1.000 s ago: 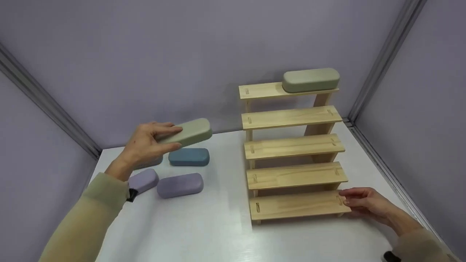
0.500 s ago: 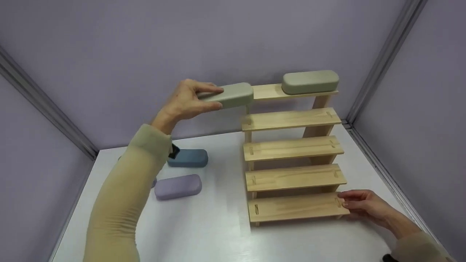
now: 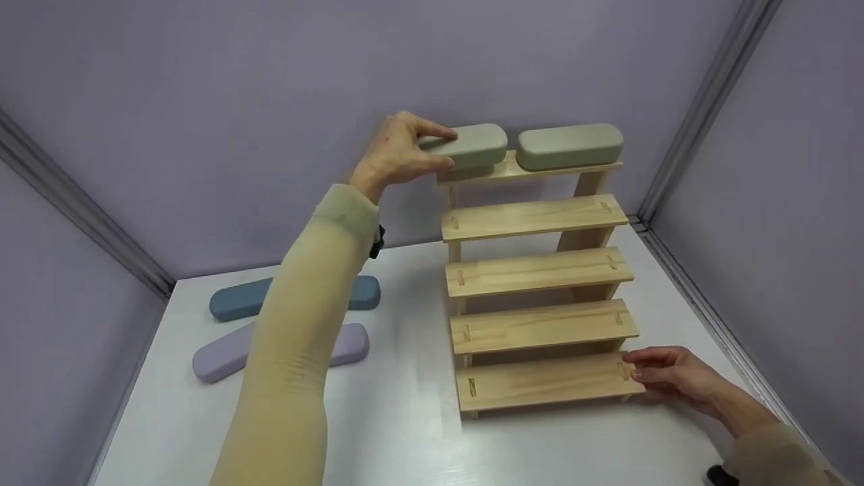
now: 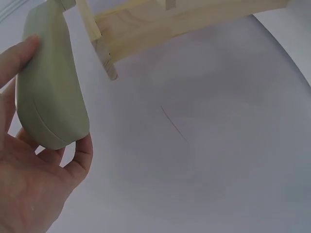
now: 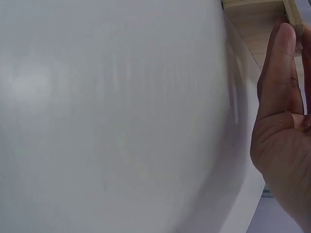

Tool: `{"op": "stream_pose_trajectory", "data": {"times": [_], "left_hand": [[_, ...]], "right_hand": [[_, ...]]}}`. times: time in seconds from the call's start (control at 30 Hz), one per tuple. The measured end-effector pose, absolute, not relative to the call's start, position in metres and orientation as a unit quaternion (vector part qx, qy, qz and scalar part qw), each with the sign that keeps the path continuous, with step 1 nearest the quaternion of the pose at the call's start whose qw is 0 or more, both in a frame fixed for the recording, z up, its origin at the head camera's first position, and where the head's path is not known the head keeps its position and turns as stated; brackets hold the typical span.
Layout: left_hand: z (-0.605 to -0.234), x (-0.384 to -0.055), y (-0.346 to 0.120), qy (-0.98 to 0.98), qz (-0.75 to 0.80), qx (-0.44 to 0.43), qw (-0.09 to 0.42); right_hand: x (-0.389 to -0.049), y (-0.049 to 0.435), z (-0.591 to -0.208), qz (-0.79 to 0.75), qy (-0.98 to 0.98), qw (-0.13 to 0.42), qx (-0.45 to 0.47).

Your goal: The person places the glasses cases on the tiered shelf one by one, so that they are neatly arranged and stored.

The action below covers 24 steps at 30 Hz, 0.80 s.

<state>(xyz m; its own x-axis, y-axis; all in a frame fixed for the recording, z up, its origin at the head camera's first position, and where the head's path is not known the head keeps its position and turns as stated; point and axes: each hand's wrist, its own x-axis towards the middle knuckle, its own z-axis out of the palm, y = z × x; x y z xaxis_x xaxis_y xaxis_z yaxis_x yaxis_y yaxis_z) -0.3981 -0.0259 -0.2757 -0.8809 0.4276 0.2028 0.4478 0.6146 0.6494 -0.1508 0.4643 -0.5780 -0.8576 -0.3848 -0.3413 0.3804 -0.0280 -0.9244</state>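
My left hand (image 3: 398, 152) grips a pale green glasses case (image 3: 478, 145) by its left end, thumb in front and fingers over the top. The case is at the left end of the top shelf of a five-step wooden display rack (image 3: 540, 270); whether it touches the wood I cannot tell. In the left wrist view a seam runs round the green case (image 4: 51, 92). A second green glasses case (image 3: 570, 146) sits on the right of that same shelf. My right hand (image 3: 682, 379) pinches the right end of the lowest shelf (image 3: 550, 383).
On the white table (image 3: 398, 418), left of the rack, lie blue glasses cases (image 3: 239, 299) and lilac glasses cases (image 3: 223, 352), partly hidden by my left sleeve (image 3: 297, 337). A grey wall (image 3: 270, 135) stands close behind the rack.
My left hand has carried the green case up and to the right, from above the table cases to the top shelf's left end. The right hand stays on the lowest shelf.
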Motion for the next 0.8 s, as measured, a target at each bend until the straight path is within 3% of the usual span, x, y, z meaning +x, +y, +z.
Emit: {"op": "stream_pose_trajectory", "data": {"times": [0.27,0.8], "left_hand": [[-0.289,-0.404,-0.024,-0.895,-0.386,-0.221,-0.023],[-0.299,-0.405,-0.016,-0.886,-0.395,-0.244,-0.005]], "right_hand": [[-0.147,0.459,-0.577,-0.717,0.644,0.267,-0.017],[-0.142,0.461,-0.577,-0.701,0.664,0.262,-0.009]]}}
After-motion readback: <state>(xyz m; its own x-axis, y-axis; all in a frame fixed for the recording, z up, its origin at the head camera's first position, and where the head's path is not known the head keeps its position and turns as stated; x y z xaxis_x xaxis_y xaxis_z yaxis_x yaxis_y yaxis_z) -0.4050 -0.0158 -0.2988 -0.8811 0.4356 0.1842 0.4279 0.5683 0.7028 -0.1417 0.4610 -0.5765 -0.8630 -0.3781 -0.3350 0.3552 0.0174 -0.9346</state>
